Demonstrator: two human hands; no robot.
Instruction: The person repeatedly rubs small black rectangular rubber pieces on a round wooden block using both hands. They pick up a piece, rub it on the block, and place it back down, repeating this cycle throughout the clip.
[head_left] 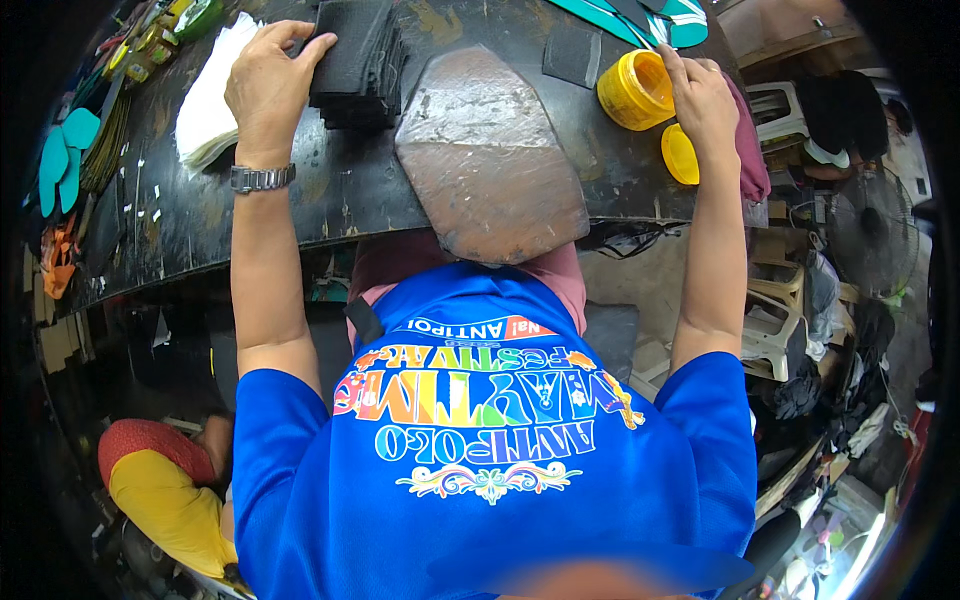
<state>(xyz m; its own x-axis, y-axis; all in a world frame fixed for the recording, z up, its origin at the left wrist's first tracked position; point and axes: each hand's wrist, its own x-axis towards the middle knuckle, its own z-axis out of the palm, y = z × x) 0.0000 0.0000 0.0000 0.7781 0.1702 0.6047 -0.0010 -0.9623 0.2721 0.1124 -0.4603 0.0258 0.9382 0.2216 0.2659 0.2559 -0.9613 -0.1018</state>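
Observation:
My left hand (268, 85) is at the left edge of a stack of black fabric pieces (357, 65), its thumb and forefinger apart and the thumb tip by the stack. Under and beside that hand lies a pile of white sheets (208, 105). My right hand (703, 105) is closed at the rim of a yellow tub (635, 90); a thin light tip shows at its fingers, too small to name. The tub is tilted, with yellowish residue inside. Its yellow lid (680, 155) lies beside my right wrist. Between my arms, a worn brown board (490, 160) rests partly over the table edge and my lap.
A single black piece (572, 56) lies left of the tub. Teal cut shapes (685, 22) are at the far right, and others (70, 150) at the left. Maroon cloth (750, 150) is beyond my right wrist. White plastic chairs (775, 335) and a fan (873, 230) stand right; a person in yellow (165, 500) is lower left.

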